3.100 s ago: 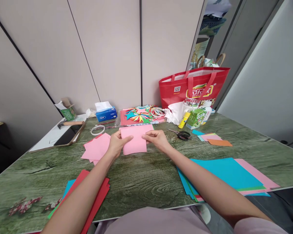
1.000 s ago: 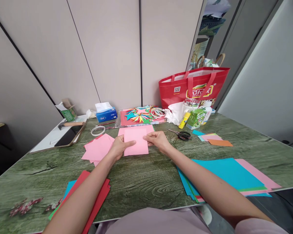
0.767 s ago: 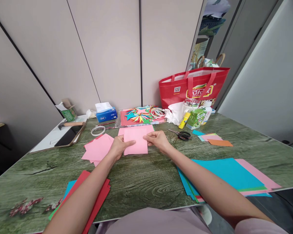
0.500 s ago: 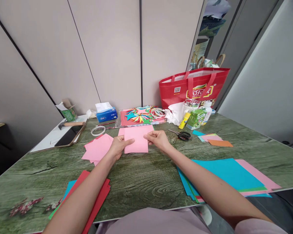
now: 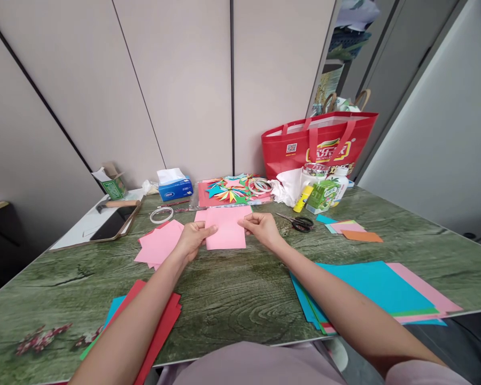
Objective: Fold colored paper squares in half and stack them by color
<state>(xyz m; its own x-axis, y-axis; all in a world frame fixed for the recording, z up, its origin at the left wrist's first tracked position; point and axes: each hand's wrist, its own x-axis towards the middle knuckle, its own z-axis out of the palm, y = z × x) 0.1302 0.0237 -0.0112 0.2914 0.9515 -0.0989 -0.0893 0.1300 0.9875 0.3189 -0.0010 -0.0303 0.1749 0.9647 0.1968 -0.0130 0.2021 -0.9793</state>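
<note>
A pink paper sheet (image 5: 226, 230) lies in front of me on the green wood-grain table (image 5: 232, 289). My left hand (image 5: 193, 238) pinches its left edge, thumb on top. My right hand (image 5: 263, 229) pinches its right edge, fingers curled. A pile of pink paper squares (image 5: 158, 245) lies just left of my left hand.
Red and blue sheets (image 5: 160, 321) lie near left; blue, green and pink sheets (image 5: 377, 291) near right. Scissors (image 5: 299, 222), tape ring (image 5: 161, 214), tissue box (image 5: 175, 186), paper stars (image 5: 232, 191), glue stick (image 5: 302, 198), red bag (image 5: 318, 141) and a tray (image 5: 112, 224) stand at the back.
The pink sheet has been shifted and turned slightly between my hands; both hands stay pinched on its edges in about the same place.
</note>
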